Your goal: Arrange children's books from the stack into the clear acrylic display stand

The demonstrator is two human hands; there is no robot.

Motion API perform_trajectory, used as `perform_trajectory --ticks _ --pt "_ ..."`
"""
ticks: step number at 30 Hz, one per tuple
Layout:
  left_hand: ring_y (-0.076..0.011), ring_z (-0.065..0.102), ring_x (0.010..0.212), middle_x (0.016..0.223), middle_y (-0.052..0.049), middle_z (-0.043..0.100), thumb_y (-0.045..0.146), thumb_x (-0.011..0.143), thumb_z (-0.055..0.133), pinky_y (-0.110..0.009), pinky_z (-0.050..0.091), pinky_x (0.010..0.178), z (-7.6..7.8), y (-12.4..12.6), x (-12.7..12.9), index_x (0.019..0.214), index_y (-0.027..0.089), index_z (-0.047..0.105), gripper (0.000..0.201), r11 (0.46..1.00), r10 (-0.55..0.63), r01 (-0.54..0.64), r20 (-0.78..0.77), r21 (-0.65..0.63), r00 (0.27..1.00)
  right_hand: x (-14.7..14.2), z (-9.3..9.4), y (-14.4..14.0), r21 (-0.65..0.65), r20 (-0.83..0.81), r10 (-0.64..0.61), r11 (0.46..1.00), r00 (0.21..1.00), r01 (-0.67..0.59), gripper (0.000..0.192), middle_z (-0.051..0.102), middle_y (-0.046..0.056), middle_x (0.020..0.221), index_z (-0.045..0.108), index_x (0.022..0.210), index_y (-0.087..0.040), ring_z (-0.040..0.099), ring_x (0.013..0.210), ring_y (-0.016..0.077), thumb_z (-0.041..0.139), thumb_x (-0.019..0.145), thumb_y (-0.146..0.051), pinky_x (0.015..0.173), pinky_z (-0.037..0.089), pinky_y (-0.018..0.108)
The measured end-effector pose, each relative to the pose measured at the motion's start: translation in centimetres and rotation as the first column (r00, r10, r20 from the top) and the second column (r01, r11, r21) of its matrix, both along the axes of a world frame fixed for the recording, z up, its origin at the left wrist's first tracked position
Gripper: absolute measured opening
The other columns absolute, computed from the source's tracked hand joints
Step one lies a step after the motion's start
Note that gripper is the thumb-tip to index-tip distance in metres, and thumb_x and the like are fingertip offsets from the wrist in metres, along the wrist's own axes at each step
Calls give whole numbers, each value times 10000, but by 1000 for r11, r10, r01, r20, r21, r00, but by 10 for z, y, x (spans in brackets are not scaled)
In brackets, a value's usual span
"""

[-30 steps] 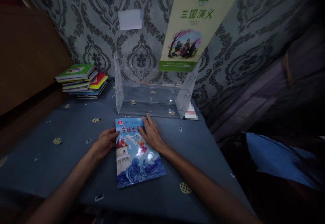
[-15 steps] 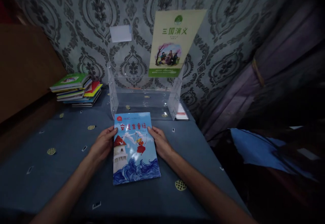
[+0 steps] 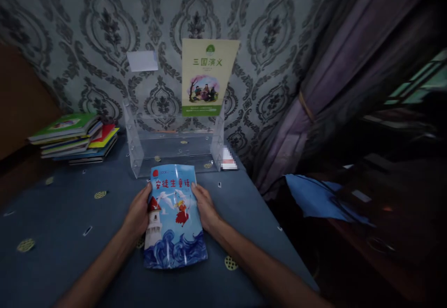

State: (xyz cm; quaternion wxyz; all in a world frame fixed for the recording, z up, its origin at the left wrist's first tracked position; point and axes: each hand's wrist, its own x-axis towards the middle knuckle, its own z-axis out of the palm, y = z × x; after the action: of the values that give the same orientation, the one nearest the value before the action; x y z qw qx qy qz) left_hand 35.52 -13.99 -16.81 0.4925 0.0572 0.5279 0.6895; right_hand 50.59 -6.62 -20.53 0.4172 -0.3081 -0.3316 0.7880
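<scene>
A blue picture-covered book (image 3: 174, 219) with red Chinese lettering, a tower and waves is held by its two sides, its cover bowed a little. My left hand (image 3: 138, 212) grips the left edge, and my right hand (image 3: 206, 208) grips the right edge; the fingers behind are hidden. Just beyond the book's top edge stands a clear plastic rack (image 3: 174, 147). A cream and green book (image 3: 207, 77) is upright at the rack's upper right, its cover facing me.
Several books (image 3: 70, 135) are stacked at the back left of the blue tablecloth (image 3: 115, 270). A white card (image 3: 142, 61) is at the rack's upper left. Patterned wallpaper lies behind, and a tied purple curtain (image 3: 289, 126) hangs at the right.
The blue book, flat before, now bows with its sides bent back between my hands. The view has swung right, so the rack and stacked books appear farther left.
</scene>
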Motion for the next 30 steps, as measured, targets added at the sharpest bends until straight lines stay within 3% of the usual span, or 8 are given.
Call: perform_trajectory --ticks 4,10,15,24,30 --pt "-218 774 734 871 -81 786 148 950 568 -337 651 731 -10 -2 -5 1064 116 677 161 998 -52 52 13 -20 999 2 -4 1 40 18 -9 999 1000 8 594 755 12 771 691 866 -188 719 764 223 858 561 -670 726 554 322" --pt "-239 779 731 847 -82 786 132 973 511 -371 660 716 -2 -7 -2 1199 132 640 260 994 -69 69 3 -89 998 5 -5 2 51 61 -2 999 998 -1 635 744 -1 806 681 906 -190 686 735 181 831 574 -710 727 531 291" --pt "-242 780 731 874 -91 791 152 987 493 -381 662 719 0 -5 -2 1244 129 624 289 987 -114 115 19 -116 993 8 -5 2 58 62 20 998 998 -24 610 737 6 812 662 902 -192 697 785 202 802 621 -715 770 537 322" --pt "-284 782 769 887 -117 794 168 976 526 -422 661 735 -3 -4 -2 1253 107 619 298 981 -84 94 69 -168 994 11 -5 3 59 99 13 998 995 -19 635 741 21 862 679 959 -198 697 832 220 794 629 -728 820 534 353" --pt "-299 780 840 976 -121 792 194 918 628 -411 655 764 -13 -6 -6 1250 138 635 337 986 -129 139 109 -90 986 12 -11 4 88 79 46 995 996 -53 596 726 25 833 671 929 -201 689 799 225 785 652 -716 766 531 355"
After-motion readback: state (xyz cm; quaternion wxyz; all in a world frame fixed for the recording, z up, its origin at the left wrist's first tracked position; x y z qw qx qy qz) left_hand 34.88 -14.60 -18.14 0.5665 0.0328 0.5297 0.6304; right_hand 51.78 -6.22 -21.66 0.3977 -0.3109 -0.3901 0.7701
